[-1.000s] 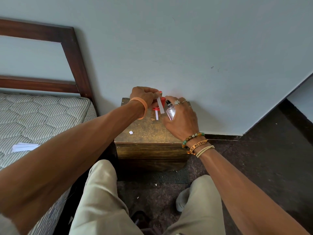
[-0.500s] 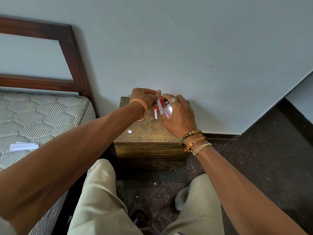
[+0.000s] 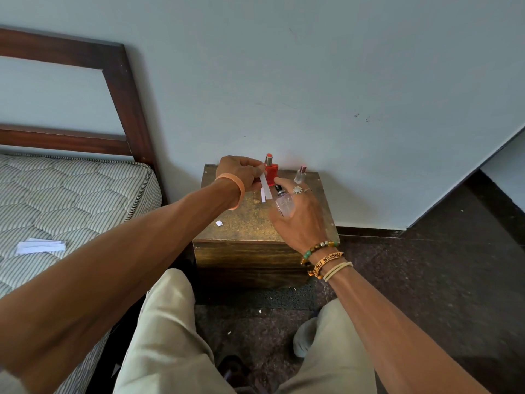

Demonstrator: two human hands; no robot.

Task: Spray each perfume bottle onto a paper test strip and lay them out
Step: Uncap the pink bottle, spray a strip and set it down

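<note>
Bottle [image 3: 285, 204] lower in right hand [image 3: 301, 220], beside strip [image 3: 266, 184]

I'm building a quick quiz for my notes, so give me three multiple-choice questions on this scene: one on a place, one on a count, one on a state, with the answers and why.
1. Where does the stack of spare paper strips lie?
A on the mattress
B on the floor
C on the person's lap

2. How many perfume bottles show?
A one
B three
C five

3. How is the red bottle placed?
A lying on its side
B upside down
C standing upright on the wooden box

Answers:
1 A: the white stack rests on the striped mattress.
2 B: there is the red bottle, the small clear bottle and the pale bottle that the right hand grips.
3 C: it stands on the box top, cap upward, behind the paper strip that the left hand pinches.
</note>
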